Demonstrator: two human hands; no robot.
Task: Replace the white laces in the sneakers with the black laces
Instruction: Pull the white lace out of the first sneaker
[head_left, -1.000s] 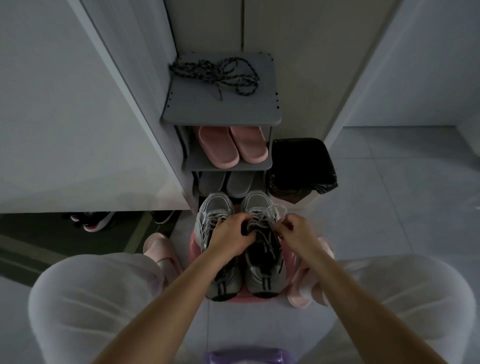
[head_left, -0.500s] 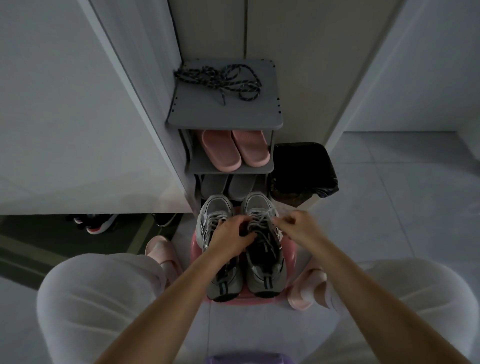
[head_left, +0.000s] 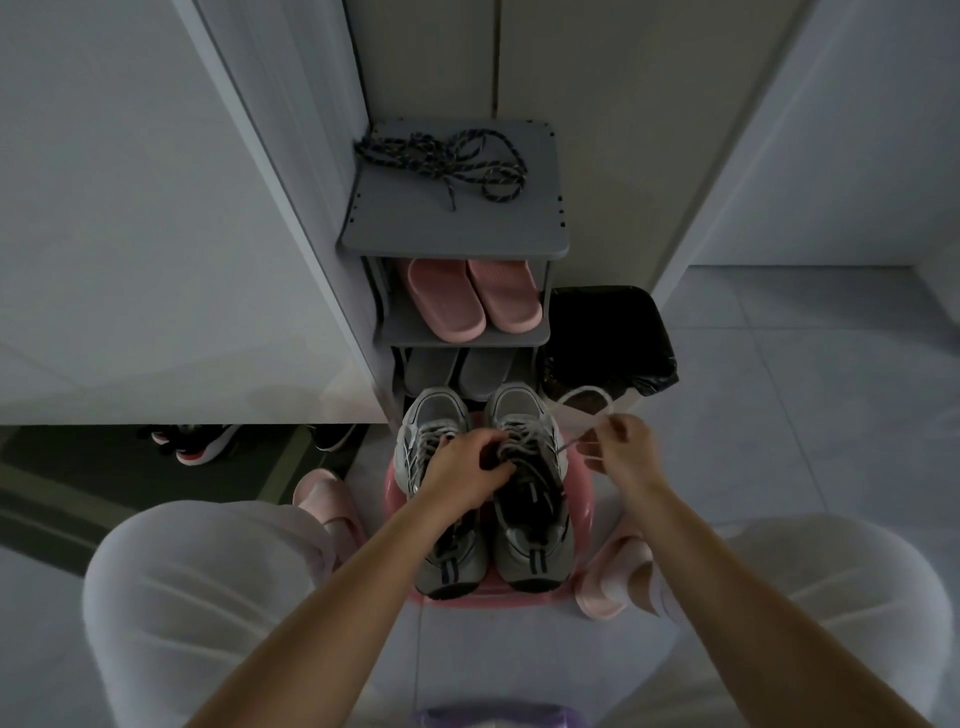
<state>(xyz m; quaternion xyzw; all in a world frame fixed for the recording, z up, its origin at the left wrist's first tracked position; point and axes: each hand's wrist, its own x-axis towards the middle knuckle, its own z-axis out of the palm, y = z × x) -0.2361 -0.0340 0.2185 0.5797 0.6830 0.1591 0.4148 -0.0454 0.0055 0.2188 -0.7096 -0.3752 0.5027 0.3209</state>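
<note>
Two grey sneakers stand side by side on a pink stool (head_left: 399, 499) between my knees, toes pointing away. My left hand (head_left: 462, 475) rests curled over the tongue of the right sneaker (head_left: 530, 499), gripping it near the laces. My right hand (head_left: 621, 447) is off to the right of that shoe and pinches a white lace (head_left: 582, 400), which loops up and out from the eyelets. The left sneaker (head_left: 431, 431) still shows its white lacing. The black laces (head_left: 441, 158) lie in a loose tangle on top of the grey shoe rack (head_left: 457, 228).
The rack holds pink slippers (head_left: 472, 296) and grey slippers (head_left: 457, 371) on lower shelves. A black-lined bin (head_left: 613, 338) stands right of it. Pink slippers are on my feet beside the stool. Dark shoes (head_left: 195, 441) sit under a white cabinet at left.
My right hand has moved right and away from the right sneaker, drawing a loop of white lace out. My left hand stays on the shoe.
</note>
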